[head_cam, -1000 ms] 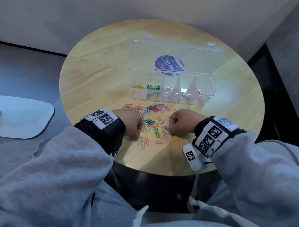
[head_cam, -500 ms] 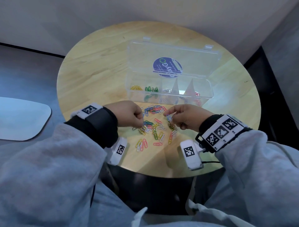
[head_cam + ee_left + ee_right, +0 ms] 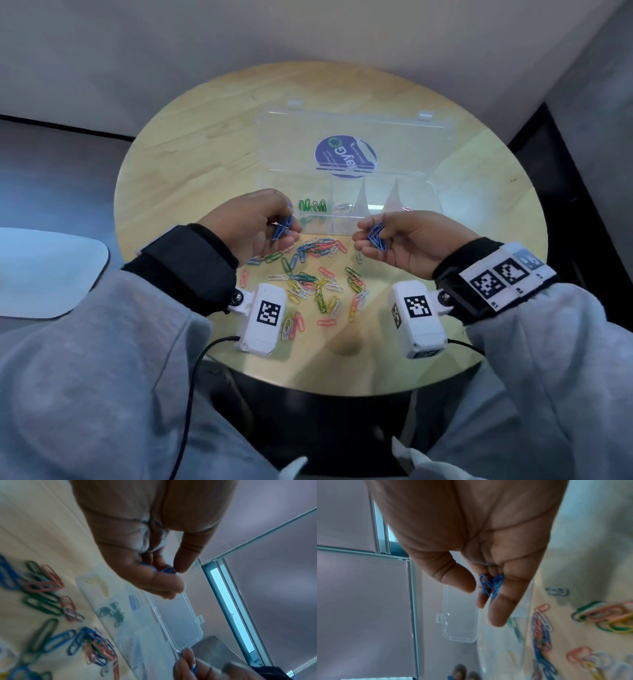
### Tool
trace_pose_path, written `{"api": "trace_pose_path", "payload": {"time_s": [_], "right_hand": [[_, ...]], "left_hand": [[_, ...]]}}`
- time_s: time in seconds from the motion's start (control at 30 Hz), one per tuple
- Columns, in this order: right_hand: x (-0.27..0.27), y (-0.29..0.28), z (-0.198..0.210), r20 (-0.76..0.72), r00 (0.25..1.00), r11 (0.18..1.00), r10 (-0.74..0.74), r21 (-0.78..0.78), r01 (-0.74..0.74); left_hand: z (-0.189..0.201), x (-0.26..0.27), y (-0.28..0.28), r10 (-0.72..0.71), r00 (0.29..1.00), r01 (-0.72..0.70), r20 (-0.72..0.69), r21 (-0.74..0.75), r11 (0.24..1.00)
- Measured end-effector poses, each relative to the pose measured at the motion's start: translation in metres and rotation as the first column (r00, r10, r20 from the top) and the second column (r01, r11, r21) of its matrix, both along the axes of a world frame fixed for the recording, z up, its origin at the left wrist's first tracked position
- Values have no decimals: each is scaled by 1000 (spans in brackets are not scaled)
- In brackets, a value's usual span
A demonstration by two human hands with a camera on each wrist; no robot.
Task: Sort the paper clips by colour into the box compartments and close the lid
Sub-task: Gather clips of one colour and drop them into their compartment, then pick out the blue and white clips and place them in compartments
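Observation:
A clear plastic box [image 3: 435,202] stands open on the round wooden table [image 3: 191,164], its lid [image 3: 404,144] tilted back with a blue round sticker. Green clips [image 3: 311,205] lie in one compartment, white ones in the one to its right. My left hand [image 3: 260,222] is raised in front of the box's left end and holds several blue clips [image 3: 282,228] in curled fingers. My right hand [image 3: 400,240] pinches a bunch of blue clips [image 3: 491,585] before the box's middle. A mixed pile of coloured clips [image 3: 315,274] lies between and below both hands.
The table's near edge runs just behind the two white wrist cameras [image 3: 263,318]. A pale rounded surface [image 3: 44,274] sits off to the left, lower than the table. A dark gap lies to the right of the table.
Both hands have lifted off the pile and turned palm-up, moving toward the box with blue clips held in them. The head view has tilted, so the table sits lower.

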State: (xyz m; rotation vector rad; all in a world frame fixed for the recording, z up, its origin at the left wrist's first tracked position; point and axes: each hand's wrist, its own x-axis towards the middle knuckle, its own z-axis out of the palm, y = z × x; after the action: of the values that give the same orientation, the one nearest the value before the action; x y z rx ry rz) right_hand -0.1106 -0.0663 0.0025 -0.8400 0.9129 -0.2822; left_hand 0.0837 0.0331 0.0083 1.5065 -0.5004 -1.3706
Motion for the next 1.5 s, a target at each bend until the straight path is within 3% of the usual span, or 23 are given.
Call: {"api": "trace_pose_path", "payload": {"time_s": [0.23,0.57,0.8,0.97,1.07,1.17,1.3,1.4,1.5], "right_hand": [[-12,-33,20,107,976,982,-188,9,189],[-13,-64,13,60,978,979,-202,14,202],[-17,-67,12,56,982,984,-179,14,178],[-18,-60,15,-15,991,987,-132,-98,130],[-15,-52,19,-150,985,965,-81,-260,40],[-16,-42,23,-377,926,829,-22,-525,-194],[-25,-24,27,-530,848,542,-2,-713,-444],[-29,-8,23,-665,740,388,96,-660,-643],[-32,2,10,-795,580,296,180,-518,-802]], "left_hand": [[16,-24,-39,-77,997,77,29,22,997],[22,-54,-102,-113,992,114,-64,22,993],[18,-65,-120,-195,981,195,5,14,981],[21,-63,-110,-219,973,219,76,12,976],[25,-58,-93,-246,950,251,193,-1,968],[27,-51,-69,-377,837,369,396,99,924],[18,-41,-34,-553,527,443,646,347,827],[12,-44,-15,-644,287,423,709,510,749],[3,-53,-4,-695,193,418,692,583,697]]}}
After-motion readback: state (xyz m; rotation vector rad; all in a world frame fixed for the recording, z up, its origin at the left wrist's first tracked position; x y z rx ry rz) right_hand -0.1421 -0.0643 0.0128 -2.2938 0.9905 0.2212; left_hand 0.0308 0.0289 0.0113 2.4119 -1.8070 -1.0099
